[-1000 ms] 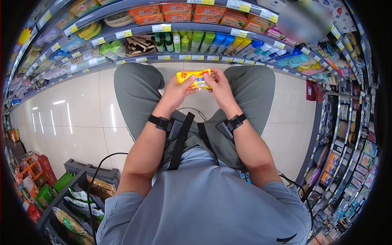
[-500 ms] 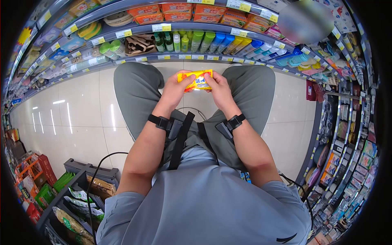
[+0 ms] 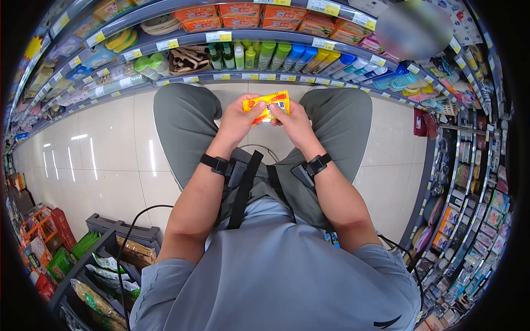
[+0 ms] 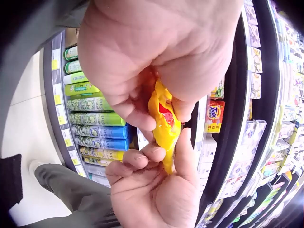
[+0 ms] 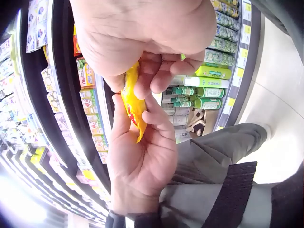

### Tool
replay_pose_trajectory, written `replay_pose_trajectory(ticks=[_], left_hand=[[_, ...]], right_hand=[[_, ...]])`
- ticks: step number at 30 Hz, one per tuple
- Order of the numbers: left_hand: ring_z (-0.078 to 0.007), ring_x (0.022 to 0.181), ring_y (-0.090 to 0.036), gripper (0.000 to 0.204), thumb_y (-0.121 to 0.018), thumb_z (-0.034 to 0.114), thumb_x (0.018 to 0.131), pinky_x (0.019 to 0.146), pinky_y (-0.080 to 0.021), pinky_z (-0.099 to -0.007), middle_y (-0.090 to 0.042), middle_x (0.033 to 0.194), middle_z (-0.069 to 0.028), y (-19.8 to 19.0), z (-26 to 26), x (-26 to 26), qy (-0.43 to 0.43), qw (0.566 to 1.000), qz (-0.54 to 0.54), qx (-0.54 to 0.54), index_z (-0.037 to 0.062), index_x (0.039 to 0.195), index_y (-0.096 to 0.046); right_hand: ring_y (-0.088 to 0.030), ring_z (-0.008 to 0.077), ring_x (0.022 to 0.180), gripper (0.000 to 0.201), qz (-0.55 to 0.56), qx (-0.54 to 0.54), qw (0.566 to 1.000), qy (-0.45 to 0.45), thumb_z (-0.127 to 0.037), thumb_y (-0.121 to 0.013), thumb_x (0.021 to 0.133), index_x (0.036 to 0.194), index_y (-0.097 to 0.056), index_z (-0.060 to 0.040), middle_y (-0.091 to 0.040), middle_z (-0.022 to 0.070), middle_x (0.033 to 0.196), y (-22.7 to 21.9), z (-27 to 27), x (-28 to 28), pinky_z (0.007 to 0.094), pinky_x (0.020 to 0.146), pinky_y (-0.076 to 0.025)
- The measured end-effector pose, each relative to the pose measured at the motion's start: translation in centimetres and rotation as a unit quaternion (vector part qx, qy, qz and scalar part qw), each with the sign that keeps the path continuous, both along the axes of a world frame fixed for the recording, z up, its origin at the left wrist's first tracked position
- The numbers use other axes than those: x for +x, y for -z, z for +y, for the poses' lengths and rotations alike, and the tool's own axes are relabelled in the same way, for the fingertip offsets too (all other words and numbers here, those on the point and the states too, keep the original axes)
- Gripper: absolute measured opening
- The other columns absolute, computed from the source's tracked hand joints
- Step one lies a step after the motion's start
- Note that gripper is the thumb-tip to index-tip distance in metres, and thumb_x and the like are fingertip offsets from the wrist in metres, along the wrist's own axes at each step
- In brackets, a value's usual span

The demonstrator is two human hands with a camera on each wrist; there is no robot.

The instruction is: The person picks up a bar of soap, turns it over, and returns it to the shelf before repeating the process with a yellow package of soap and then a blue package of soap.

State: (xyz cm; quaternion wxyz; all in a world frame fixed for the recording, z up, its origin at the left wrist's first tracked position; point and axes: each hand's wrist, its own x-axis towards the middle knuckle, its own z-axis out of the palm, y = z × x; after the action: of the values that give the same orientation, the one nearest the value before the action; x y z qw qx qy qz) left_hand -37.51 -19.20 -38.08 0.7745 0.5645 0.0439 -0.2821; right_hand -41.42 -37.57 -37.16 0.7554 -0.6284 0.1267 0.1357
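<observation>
A bar of soap in a yellow wrapper (image 3: 280,99) with red and blue print is held up between both hands, over the gap between the person's knees. The left hand (image 3: 237,120) grips its left end, thumb on the printed face. At the other end, the right hand (image 3: 298,122) pinches it with the thumb on the front and fingers behind. Both wrist views show the yellow packet (image 4: 166,135) edge-on, its wrapper creased, with fingers on one side and thumbs on the other. Much of its back is hidden by fingers.
Ahead runs a shelf with green, blue and yellow bottles (image 3: 281,56); orange boxed packs (image 3: 240,16) stand above. More stocked shelves (image 3: 469,209) curve along the right. A dark rack of bagged goods (image 3: 105,270) is behind left. Pale tiled floor (image 3: 105,160) lies around the knees.
The soap packet has tilted, its right end now higher. The right thumb has moved inward over the printed face, and the right hand's fingers have shifted behind the packet.
</observation>
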Motion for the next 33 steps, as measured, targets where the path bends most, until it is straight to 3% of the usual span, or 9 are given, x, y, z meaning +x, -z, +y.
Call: replay_pose_trajectory(ticks=[3,9,20,24,26,28,33], left_hand=[[-0.0110,0.091,-0.067,0.030,-0.071,0.020,0.104,0.077,-0.058,-0.0271,-0.070,0.105,-0.0075,-0.2,-0.1,-0.1,-0.011,1.000,-0.008,0.002,0.0003,0.125,-0.064],[-0.0115,0.091,-0.068,0.035,-0.061,0.031,0.109,0.078,-0.056,-0.0272,-0.072,0.111,-0.0060,-0.6,-0.1,0.1,-0.047,0.997,0.057,-0.003,0.0039,0.130,-0.065],[-0.0113,0.092,-0.069,0.041,-0.054,0.035,0.112,0.078,-0.056,-0.0279,-0.074,0.112,-0.0070,0.5,0.1,0.1,-0.018,0.999,-0.020,0.027,0.0004,0.129,-0.067],[-0.0157,0.093,-0.070,0.053,-0.045,0.043,0.114,0.078,-0.057,-0.0298,-0.073,0.114,-0.0103,0.6,0.1,0.3,-0.045,0.998,0.027,-0.038,-0.0032,0.130,-0.065],[-0.0192,0.100,-0.072,0.067,-0.036,0.051,0.114,0.085,-0.060,-0.0328,-0.072,0.116,-0.0139,-0.1,0.2,0.4,-0.049,0.996,0.042,-0.060,-0.0074,0.131,-0.064],[-0.0204,0.102,-0.072,0.070,-0.035,0.053,0.114,0.087,-0.060,-0.0338,-0.071,0.119,-0.0155,0.0,0.1,0.4,-0.052,0.994,0.048,-0.087,-0.0084,0.132,-0.063],[-0.0225,0.107,-0.072,0.069,-0.035,0.051,0.114,0.092,-0.059,-0.0353,-0.070,0.124,-0.0187,-0.1,0.2,0.4,-0.050,0.991,0.055,-0.113,-0.0105,0.132,-0.062]], right_hand=[[-0.064,0.0082,0.077,0.032,-0.003,0.000,1.000,0.006,-0.030,-0.069,0.104,0.117,-0.066,-0.0010,-0.071,0.0029,0.096,0.1,0.1,0.0,0.0248,0.068,-0.052],[-0.065,0.0088,0.079,0.032,-0.023,-0.012,1.000,0.014,-0.029,-0.067,0.105,0.121,-0.064,-0.0017,-0.072,0.0037,0.102,0.5,0.0,-0.1,0.0254,0.070,-0.052],[-0.066,0.0085,0.080,0.034,-0.015,-0.018,1.000,0.013,-0.032,-0.068,0.105,0.121,-0.064,-0.0028,-0.072,0.0033,0.102,0.4,-0.1,0.0,0.0259,0.071,-0.053],[-0.066,0.0080,0.078,0.037,-0.003,-0.013,1.000,0.022,-0.038,-0.059,0.109,0.120,-0.064,-0.0035,-0.072,0.0037,0.100,0.8,-0.1,0.0,0.0246,0.070,-0.051],[-0.065,0.0078,0.077,0.041,0.003,0.000,1.000,0.031,-0.042,-0.054,0.111,0.119,-0.064,-0.0038,-0.072,0.0039,0.098,1.2,-0.3,0.0,0.0239,0.069,-0.050],[-0.065,0.0078,0.075,0.051,0.004,0.032,0.999,0.033,-0.050,-0.041,0.114,0.116,-0.064,-0.0044,-0.072,0.0044,0.093,1.4,-0.6,0.1,0.0232,0.067,-0.047],[-0.064,0.0079,0.073,0.055,0.011,0.025,0.998,0.057,-0.052,-0.036,0.114,0.112,-0.064,-0.0053,-0.071,0.0041,0.089,1.3,-0.3,0.1,0.0236,0.066,-0.046]])
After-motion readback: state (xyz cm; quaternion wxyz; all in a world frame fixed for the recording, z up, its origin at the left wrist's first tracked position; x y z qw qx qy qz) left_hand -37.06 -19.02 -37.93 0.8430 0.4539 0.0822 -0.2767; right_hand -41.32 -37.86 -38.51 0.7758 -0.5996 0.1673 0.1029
